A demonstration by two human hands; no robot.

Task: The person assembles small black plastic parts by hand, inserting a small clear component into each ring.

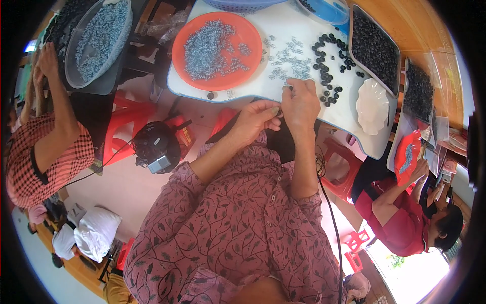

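Note:
My left hand (257, 121) is at the table's near edge, its thumb and fingers pinched on a small black part (280, 113). My right hand (301, 104) is just beside it, fingers curled inward; a tiny thing shows near its knuckles, too small to name. Loose small metal springs (291, 63) lie on the white table (243, 91) just beyond my right hand. Black round parts (324, 71) are scattered to their right. A red-orange plate (255, 48) at the left holds a heap of springs (207, 48).
A tray of black parts (374, 45) stands at the right, near a white scalloped dish (373, 106). A blue basket (243, 6) is at the far edge. Co-workers (48, 147) sit left and right (400, 218). A cable (331, 218) hangs by my right arm.

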